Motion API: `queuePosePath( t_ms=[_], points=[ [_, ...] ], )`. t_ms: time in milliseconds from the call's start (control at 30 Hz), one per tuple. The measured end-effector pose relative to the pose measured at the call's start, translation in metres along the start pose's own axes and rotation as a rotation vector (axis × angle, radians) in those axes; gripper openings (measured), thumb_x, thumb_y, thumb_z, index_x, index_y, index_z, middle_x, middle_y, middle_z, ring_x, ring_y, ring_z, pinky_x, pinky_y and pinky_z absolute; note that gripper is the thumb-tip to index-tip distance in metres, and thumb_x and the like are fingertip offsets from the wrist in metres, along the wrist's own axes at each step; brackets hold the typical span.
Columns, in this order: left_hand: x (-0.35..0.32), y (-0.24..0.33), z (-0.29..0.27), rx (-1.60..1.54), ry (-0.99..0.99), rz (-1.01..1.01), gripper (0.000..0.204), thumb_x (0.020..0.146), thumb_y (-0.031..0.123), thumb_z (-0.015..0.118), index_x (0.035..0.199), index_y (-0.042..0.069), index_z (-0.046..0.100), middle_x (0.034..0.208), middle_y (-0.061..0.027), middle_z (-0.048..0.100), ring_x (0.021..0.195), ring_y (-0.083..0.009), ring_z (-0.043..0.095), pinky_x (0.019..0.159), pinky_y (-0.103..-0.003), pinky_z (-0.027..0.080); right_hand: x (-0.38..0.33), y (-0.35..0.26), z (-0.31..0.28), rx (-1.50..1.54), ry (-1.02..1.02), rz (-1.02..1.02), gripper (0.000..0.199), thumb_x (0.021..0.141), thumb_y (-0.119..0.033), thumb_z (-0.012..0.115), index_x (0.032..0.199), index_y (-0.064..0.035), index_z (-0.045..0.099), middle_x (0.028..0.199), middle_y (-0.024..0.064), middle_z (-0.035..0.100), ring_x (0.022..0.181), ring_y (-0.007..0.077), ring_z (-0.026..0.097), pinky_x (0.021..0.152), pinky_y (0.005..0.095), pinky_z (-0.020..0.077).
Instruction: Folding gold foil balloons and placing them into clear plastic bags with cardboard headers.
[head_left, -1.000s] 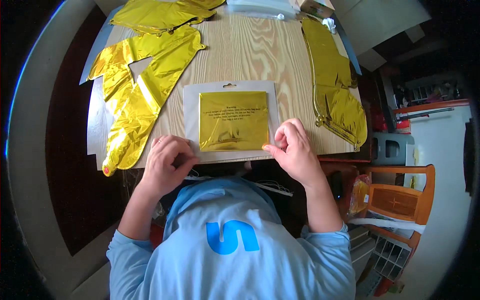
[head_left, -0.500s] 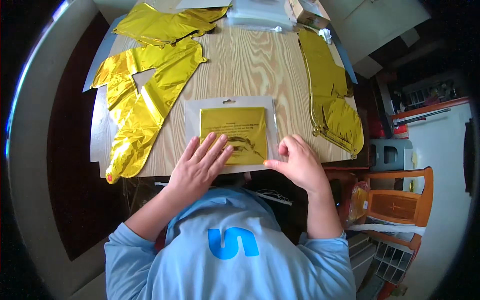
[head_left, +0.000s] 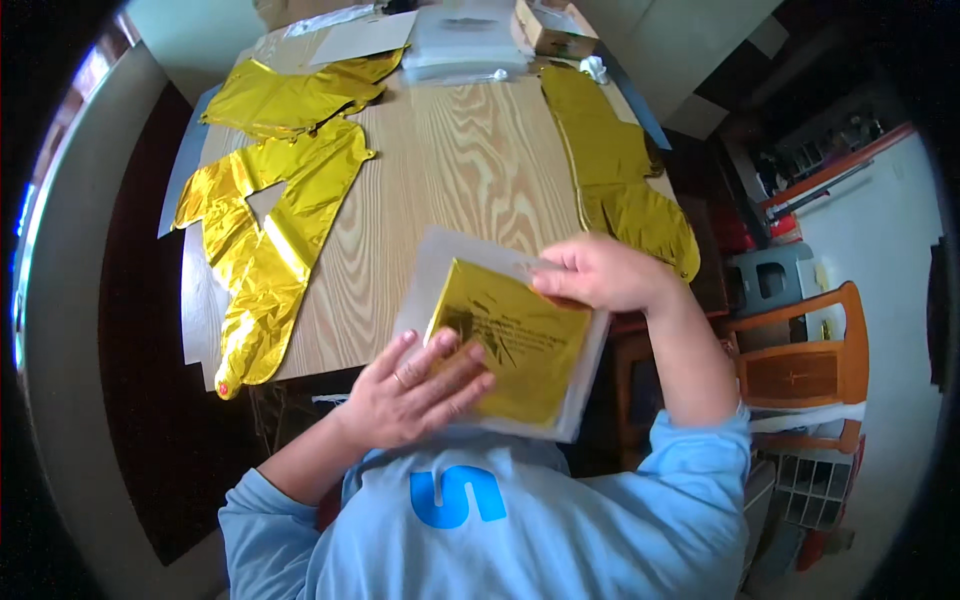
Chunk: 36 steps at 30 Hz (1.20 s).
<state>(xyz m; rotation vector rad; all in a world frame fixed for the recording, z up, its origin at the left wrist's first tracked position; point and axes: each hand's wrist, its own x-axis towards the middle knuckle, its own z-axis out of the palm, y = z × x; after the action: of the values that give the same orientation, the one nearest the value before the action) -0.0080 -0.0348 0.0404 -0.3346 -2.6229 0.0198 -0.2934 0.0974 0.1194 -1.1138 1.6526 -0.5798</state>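
A clear plastic package [head_left: 530, 365] with a folded gold foil sheet inside is tilted over the table's near edge, its lower part close to my shirt. My left hand [head_left: 415, 390] lies on its lower left side, fingers stretched out and slightly apart. At its upper right edge my right hand [head_left: 605, 272] grips it between thumb and bent fingers. Flat on the table's left side rests a gold foil balloon [head_left: 255, 300]. Beyond that is another gold foil piece [head_left: 285, 95], and a third foil piece [head_left: 610, 140] lies along the right side, partly behind my right hand.
A stack of clear plastic bags [head_left: 465, 45] sits at the far edge of the wooden table [head_left: 450, 150], beside a small wooden box [head_left: 555, 28] and a crumpled white wad [head_left: 594, 68]. To the right stand a wooden chair [head_left: 795, 365] and a grey stool [head_left: 775, 275].
The package has been lifted off the table, turned and drawn toward me. My right hand has moved from its lower right corner to its upper edge. The left hand stays on it.
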Motion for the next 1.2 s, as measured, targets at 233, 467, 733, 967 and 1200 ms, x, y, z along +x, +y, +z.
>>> queuePosePath(
  t_ms=[233, 467, 733, 967, 1200],
  points=[
    [-0.006, -0.035, -0.001, -0.218, 0.226, -0.354, 0.083, 0.075, 0.019, 0.077, 0.147, 0.01, 0.035, 0.153, -0.0272, 0.029, 0.142, -0.0465, 0.029, 0.115, -0.058, 0.024, -0.035, -0.098, -0.02, -0.709, 0.444, -0.495, 0.019, 0.093, -0.02, 0.06, 0.095, -0.003, 0.068, 0.075, 0.0191, 0.064, 0.067, 0.0345, 0.062, 0.063, 0.0384, 0.0477],
    [0.018, -0.068, 0.026, -0.848, 0.39, -0.722, 0.093, 0.081, 0.017, 0.078, 0.152, 0.001, 0.02, 0.15, -0.0229, 0.034, 0.138, -0.0343, 0.038, 0.115, -0.048, 0.028, 0.018, -0.081, -0.047, -0.468, 0.226, -0.158, 0.027, 0.096, -0.026, 0.061, 0.097, 0.0008, 0.066, 0.078, 0.0044, 0.065, 0.071, 0.0143, 0.058, 0.068, 0.0295, 0.048],
    [0.047, -0.036, 0.035, -1.455, 0.317, -0.863, 0.037, 0.094, 0.006, 0.065, 0.127, 0.0, 0.049, 0.108, -0.0088, 0.065, 0.094, -0.0166, 0.065, 0.076, -0.033, 0.059, -0.007, -0.047, -0.084, -0.169, 0.037, -0.091, 0.024, 0.088, -0.018, 0.067, 0.104, 0.0002, 0.066, 0.085, -0.006, 0.062, 0.076, 0.0031, 0.052, 0.069, 0.0233, 0.046],
    [0.02, 0.003, -0.001, -1.107, -0.47, -0.385, 0.038, 0.084, 0.012, 0.075, 0.117, -0.003, 0.063, 0.117, -0.0169, 0.067, 0.109, -0.0253, 0.066, 0.094, -0.038, 0.051, -0.102, 0.008, -0.058, -0.894, -0.015, 0.318, 0.013, 0.073, -0.008, 0.071, 0.084, -0.0026, 0.071, 0.081, 0.0149, 0.07, 0.075, 0.0288, 0.068, 0.069, 0.0384, 0.0521],
    [-0.043, 0.011, 0.01, -1.147, -0.404, -0.867, 0.035, 0.083, 0.003, 0.07, 0.116, -0.004, 0.063, 0.109, -0.0159, 0.07, 0.103, -0.0242, 0.067, 0.092, -0.035, 0.051, -0.202, 0.177, -0.114, -1.154, 0.64, 0.966, 0.022, 0.086, -0.009, 0.054, 0.088, -0.0006, 0.074, 0.098, 0.0206, 0.071, 0.093, 0.0392, 0.069, 0.082, 0.0491, 0.0552]
  ],
)
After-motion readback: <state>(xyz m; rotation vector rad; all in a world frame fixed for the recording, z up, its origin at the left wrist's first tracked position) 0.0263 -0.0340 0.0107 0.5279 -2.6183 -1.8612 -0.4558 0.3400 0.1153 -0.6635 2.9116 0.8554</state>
